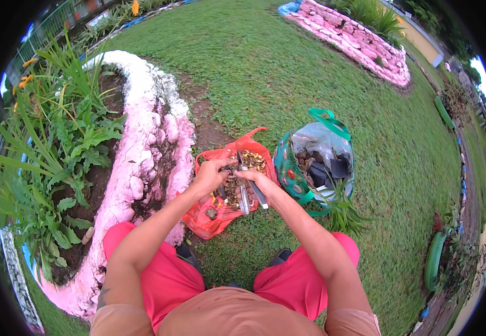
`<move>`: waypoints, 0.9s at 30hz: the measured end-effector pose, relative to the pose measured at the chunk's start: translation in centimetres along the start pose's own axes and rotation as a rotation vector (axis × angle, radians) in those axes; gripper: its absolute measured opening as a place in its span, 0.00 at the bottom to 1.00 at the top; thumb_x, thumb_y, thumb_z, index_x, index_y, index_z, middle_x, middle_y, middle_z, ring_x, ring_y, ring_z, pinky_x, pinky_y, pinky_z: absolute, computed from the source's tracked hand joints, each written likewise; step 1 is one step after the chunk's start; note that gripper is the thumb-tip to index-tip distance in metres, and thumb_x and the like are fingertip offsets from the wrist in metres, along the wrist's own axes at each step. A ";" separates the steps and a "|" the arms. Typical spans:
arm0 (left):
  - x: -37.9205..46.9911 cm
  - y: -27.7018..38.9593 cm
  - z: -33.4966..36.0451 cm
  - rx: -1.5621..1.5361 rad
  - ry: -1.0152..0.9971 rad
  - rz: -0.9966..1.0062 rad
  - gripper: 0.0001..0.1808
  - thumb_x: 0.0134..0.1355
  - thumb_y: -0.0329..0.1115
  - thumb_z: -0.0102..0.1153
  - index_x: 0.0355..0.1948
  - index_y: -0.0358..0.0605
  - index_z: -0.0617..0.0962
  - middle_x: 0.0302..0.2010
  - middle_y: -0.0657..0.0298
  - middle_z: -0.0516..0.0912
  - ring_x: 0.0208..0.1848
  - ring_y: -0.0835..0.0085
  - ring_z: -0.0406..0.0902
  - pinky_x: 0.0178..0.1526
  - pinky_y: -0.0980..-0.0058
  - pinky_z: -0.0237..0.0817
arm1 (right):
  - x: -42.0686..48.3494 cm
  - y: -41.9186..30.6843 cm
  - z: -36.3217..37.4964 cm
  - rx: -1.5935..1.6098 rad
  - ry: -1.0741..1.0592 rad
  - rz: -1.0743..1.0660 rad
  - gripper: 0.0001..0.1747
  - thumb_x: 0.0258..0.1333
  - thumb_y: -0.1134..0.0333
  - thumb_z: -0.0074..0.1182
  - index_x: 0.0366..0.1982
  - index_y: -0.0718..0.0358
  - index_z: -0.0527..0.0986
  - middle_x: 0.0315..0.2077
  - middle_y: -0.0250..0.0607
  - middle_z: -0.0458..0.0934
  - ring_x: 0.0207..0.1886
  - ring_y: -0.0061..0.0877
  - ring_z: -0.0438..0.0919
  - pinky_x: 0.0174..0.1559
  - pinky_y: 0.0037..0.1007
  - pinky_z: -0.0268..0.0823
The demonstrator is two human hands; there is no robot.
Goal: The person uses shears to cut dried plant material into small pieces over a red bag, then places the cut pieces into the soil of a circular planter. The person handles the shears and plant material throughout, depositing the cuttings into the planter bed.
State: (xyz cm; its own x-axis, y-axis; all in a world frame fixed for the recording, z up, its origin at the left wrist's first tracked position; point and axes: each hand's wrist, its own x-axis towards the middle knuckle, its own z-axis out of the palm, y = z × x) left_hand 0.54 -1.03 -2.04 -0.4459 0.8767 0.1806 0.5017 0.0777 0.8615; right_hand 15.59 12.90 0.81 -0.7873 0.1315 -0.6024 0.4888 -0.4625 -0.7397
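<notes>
My left hand (210, 174) and my right hand (258, 178) meet above a red plastic bag (204, 224) on the grass. In my right hand is a cutting tool, apparently pruning shears (259, 195), its blade upward and its handles spread towards me. The fingers of my left hand pinch a small dark piece close to the blade; its kind is hard to make out. Yellow and brown chopped plant scraps (254, 160) lie inside the bag. Below my left hand is a longer dark piece (221, 192), perhaps peel.
Right of the red bag stands a green patterned tote bag (288, 179) holding dark scraps, with cut green leaves (347, 212) at its near side. A pink-and-white stone border (135, 138) edges a planted bed on the left. Another pink stone bed (352, 40) lies farther off.
</notes>
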 end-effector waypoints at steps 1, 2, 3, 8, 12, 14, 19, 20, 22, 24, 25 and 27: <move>-0.3 -0.1 -0.1 0.254 0.000 0.172 0.28 0.59 0.18 0.54 0.60 0.51 0.77 0.45 0.53 0.83 0.35 0.62 0.80 0.41 0.69 0.74 | -0.2 -0.3 0.1 0.041 -0.023 0.019 0.24 0.56 0.47 0.60 0.44 0.57 0.70 0.30 0.41 0.81 0.33 0.28 0.81 0.35 0.35 0.73; -0.5 -0.3 -0.3 0.292 -0.091 0.079 0.34 0.56 0.19 0.54 0.65 0.55 0.74 0.41 0.48 0.82 0.42 0.53 0.81 0.46 0.62 0.74 | -0.5 -0.6 0.1 0.064 -0.023 0.031 0.26 0.56 0.46 0.59 0.48 0.55 0.70 0.32 0.42 0.82 0.34 0.30 0.82 0.38 0.36 0.74; -0.7 -0.4 -0.3 0.405 -0.086 0.082 0.34 0.56 0.19 0.54 0.65 0.55 0.74 0.40 0.48 0.82 0.42 0.53 0.81 0.46 0.62 0.73 | -0.6 -0.7 0.0 0.086 -0.053 0.015 0.27 0.56 0.46 0.59 0.49 0.55 0.70 0.32 0.42 0.82 0.34 0.30 0.82 0.39 0.36 0.74; -0.2 -0.8 -0.4 0.469 0.086 0.077 0.31 0.58 0.18 0.54 0.64 0.50 0.74 0.36 0.54 0.83 0.36 0.61 0.82 0.40 0.69 0.73 | -0.4 -1.1 -0.9 0.091 -0.113 0.029 0.25 0.57 0.52 0.59 0.50 0.55 0.68 0.38 0.47 0.83 0.37 0.35 0.83 0.44 0.40 0.75; 1.3 -0.4 -1.5 -0.457 0.106 -0.526 0.17 0.64 0.22 0.54 0.54 0.37 0.78 0.38 0.64 0.83 0.34 0.77 0.82 0.35 0.80 0.72 | -0.1 -0.6 -1.0 0.006 -0.042 -0.001 0.20 0.57 0.60 0.57 0.47 0.55 0.65 0.35 0.44 0.83 0.36 0.34 0.83 0.40 0.39 0.76; 1.4 -0.1 -2.0 -0.643 0.076 -0.598 0.14 0.64 0.23 0.56 0.52 0.37 0.78 0.39 0.62 0.83 0.35 0.75 0.82 0.37 0.79 0.74 | 0.1 0.0 -0.4 -0.011 0.003 -0.024 0.18 0.57 0.63 0.56 0.46 0.55 0.64 0.32 0.40 0.81 0.34 0.32 0.83 0.36 0.36 0.75; 1.4 0.0 -1.6 -0.957 0.198 -0.724 0.11 0.65 0.22 0.55 0.48 0.31 0.79 0.43 0.56 0.83 0.39 0.69 0.83 0.42 0.73 0.80 | 0.0 1.6 2.0 -0.028 0.132 -0.069 0.21 0.51 0.64 0.57 0.45 0.57 0.63 0.25 0.35 0.74 0.25 0.23 0.74 0.26 0.31 0.68; 1.4 -0.1 -1.5 -0.953 0.204 -0.706 0.11 0.66 0.23 0.55 0.48 0.31 0.78 0.44 0.55 0.83 0.42 0.68 0.83 0.45 0.73 0.80 | -0.1 1.8 2.4 -0.040 0.133 -0.084 0.24 0.50 0.64 0.57 0.48 0.59 0.63 0.25 0.34 0.72 0.27 0.21 0.72 0.28 0.29 0.66; 1.4 -0.3 -1.4 -0.943 0.219 -0.681 0.11 0.67 0.23 0.54 0.49 0.31 0.78 0.44 0.54 0.83 0.44 0.67 0.84 0.47 0.72 0.80 | -0.4 1.9 2.8 -0.131 0.124 -0.129 0.26 0.50 0.64 0.58 0.50 0.61 0.64 0.25 0.33 0.71 0.28 0.20 0.72 0.29 0.27 0.64; 1.4 -0.3 -1.2 -0.931 0.234 -0.669 0.11 0.67 0.21 0.52 0.50 0.31 0.77 0.43 0.54 0.83 0.44 0.66 0.84 0.46 0.71 0.81 | -0.6 1.9 3.0 -0.207 0.110 -0.150 0.31 0.48 0.62 0.59 0.54 0.65 0.64 0.28 0.34 0.71 0.31 0.22 0.71 0.33 0.27 0.63; 1.4 -0.3 -1.1 -0.915 0.243 -0.680 0.11 0.66 0.21 0.53 0.50 0.31 0.77 0.42 0.54 0.83 0.43 0.66 0.84 0.45 0.71 0.81 | -0.6 1.9 3.2 -0.239 0.117 -0.176 0.33 0.47 0.62 0.59 0.55 0.66 0.64 0.30 0.36 0.73 0.33 0.24 0.72 0.36 0.28 0.64; 1.3 -0.2 -0.8 -0.883 0.257 -0.705 0.12 0.65 0.20 0.53 0.50 0.32 0.77 0.41 0.55 0.83 0.40 0.67 0.85 0.44 0.72 0.81 | -0.4 1.9 3.3 -0.300 0.132 -0.226 0.36 0.46 0.61 0.60 0.57 0.68 0.64 0.33 0.40 0.75 0.37 0.29 0.74 0.40 0.30 0.66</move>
State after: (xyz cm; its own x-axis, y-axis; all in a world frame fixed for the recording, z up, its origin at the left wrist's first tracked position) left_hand -0.75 -0.28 -1.55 -0.6091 0.6403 -0.4681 -0.5655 0.0633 0.8224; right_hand 15.61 9.11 0.67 -0.8421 0.3213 -0.4332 0.4120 -0.1350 -0.9011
